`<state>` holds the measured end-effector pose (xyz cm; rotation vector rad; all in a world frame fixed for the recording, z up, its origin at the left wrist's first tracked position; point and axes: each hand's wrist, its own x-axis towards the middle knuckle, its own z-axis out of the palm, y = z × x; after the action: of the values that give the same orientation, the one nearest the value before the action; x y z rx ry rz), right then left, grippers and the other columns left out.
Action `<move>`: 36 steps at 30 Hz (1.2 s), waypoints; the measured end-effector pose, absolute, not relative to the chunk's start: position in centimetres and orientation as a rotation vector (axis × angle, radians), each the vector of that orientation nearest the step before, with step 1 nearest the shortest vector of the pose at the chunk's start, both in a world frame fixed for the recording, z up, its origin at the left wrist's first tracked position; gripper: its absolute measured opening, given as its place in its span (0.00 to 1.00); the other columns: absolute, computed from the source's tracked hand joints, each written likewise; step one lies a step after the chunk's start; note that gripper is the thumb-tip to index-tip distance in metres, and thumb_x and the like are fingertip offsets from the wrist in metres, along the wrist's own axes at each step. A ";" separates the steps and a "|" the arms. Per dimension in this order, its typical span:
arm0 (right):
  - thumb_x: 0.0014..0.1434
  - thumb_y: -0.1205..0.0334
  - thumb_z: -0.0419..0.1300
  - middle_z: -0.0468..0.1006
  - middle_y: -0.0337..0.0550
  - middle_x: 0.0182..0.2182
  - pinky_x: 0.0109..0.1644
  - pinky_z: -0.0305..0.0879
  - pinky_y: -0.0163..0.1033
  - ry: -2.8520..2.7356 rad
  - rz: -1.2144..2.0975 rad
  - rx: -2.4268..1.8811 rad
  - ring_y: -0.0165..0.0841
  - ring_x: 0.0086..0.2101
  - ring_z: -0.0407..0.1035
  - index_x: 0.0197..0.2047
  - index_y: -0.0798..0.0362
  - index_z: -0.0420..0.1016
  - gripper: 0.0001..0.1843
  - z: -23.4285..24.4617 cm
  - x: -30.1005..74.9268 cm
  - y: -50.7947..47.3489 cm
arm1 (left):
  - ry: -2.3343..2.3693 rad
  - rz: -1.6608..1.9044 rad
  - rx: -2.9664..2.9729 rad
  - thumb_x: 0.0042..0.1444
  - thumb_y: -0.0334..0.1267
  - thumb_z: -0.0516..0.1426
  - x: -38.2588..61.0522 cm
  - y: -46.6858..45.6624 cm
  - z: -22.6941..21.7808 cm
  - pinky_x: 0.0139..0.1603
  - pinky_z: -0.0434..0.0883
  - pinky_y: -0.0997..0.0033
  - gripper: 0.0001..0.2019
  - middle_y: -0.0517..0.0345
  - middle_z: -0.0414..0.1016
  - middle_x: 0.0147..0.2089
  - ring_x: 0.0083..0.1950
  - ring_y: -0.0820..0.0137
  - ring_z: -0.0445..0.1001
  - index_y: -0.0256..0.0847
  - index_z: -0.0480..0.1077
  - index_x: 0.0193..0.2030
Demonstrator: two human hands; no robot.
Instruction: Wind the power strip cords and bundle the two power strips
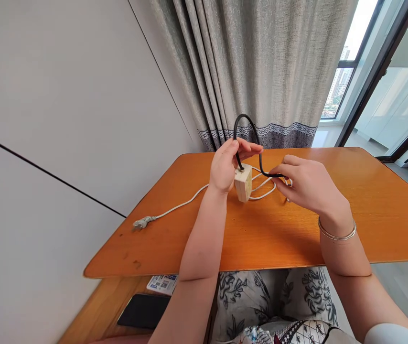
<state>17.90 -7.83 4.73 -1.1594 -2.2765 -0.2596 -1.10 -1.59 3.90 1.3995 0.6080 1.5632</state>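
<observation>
Your left grip (225, 165) had its thumb and partly straight fingers lightly closed on the black tube (247, 116), while your right grip (307, 184) pinched that tube's far end. The wooden block (244, 184) at the tube's base was just below your left grip, above the desk (279, 239). Nearer you than that grip, a printed sheet (163, 284) lay beside a black phone (144, 310), its lettering too small to read.

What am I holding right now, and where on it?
The black tube: left hand just above the block, right hand toward its other end.
</observation>
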 end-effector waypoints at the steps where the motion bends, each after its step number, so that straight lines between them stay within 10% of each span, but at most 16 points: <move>1: 0.66 0.64 0.57 0.78 0.44 0.35 0.33 0.59 0.37 -2.294 -0.252 -1.092 0.33 0.32 0.71 0.46 0.50 0.82 0.12 4.6 17.9 -7.9 | 0.583 1.518 1.436 0.64 0.49 0.56 -1.0 -1.7 3.7 0.49 0.77 0.62 0.17 0.53 0.82 0.35 0.42 0.64 0.82 0.40 0.67 0.29; 10: 0.66 0.54 0.62 0.73 0.41 0.33 0.34 0.65 0.37 -1.971 -0.334 -0.767 0.30 0.31 0.67 0.43 0.47 0.81 0.08 4.4 18.4 -7.3 | 0.390 1.143 1.637 0.57 0.59 0.60 0.9 -2.9 2.5 0.27 0.68 0.71 0.23 0.58 0.72 0.22 0.23 0.71 0.70 0.38 0.70 0.28; 16: 0.65 0.49 0.63 0.75 0.47 0.47 0.39 0.72 0.41 -1.855 -0.284 -0.788 0.37 0.42 0.72 0.54 0.44 0.79 0.17 4.7 18.7 -6.5 | 0.268 1.012 1.455 0.61 0.52 0.57 1.3 -3.7 2.4 0.26 0.69 0.71 0.21 0.68 0.53 0.11 0.14 0.77 0.54 0.40 0.64 0.22; 21: 0.67 0.51 0.59 0.78 0.45 0.41 0.39 0.69 0.40 -1.895 -0.169 -0.847 0.36 0.38 0.72 0.55 0.46 0.78 0.16 4.4 19.4 -5.4 | 0.344 0.928 1.197 0.70 0.50 0.47 1.3 -3.7 3.1 0.23 0.67 0.75 0.27 0.70 0.44 0.10 0.12 0.79 0.48 0.42 0.55 0.19; 31: 0.66 0.56 0.60 0.74 0.39 0.26 0.34 0.63 0.37 -1.811 -0.078 -0.825 0.31 0.28 0.66 0.41 0.49 0.82 0.10 4.3 18.8 -5.1 | 0.373 0.839 1.241 0.65 0.58 0.54 1.1 -3.9 3.5 0.24 0.71 0.74 0.25 0.66 0.59 0.17 0.16 0.79 0.56 0.38 0.65 0.26; 36: 0.66 0.56 0.60 0.77 0.40 0.28 0.37 0.66 0.38 -1.763 -0.028 -0.805 0.32 0.30 0.69 0.41 0.49 0.82 0.10 4.2 18.5 -5.1 | 0.416 0.853 1.128 0.66 0.50 0.56 1.1 -4.1 3.9 0.16 0.57 0.83 0.20 0.65 0.62 0.20 0.17 0.82 0.54 0.37 0.65 0.29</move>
<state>18.48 -5.11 4.15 -0.8053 -1.7628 -0.0283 1.12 -4.06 3.87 1.1279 0.4160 0.8534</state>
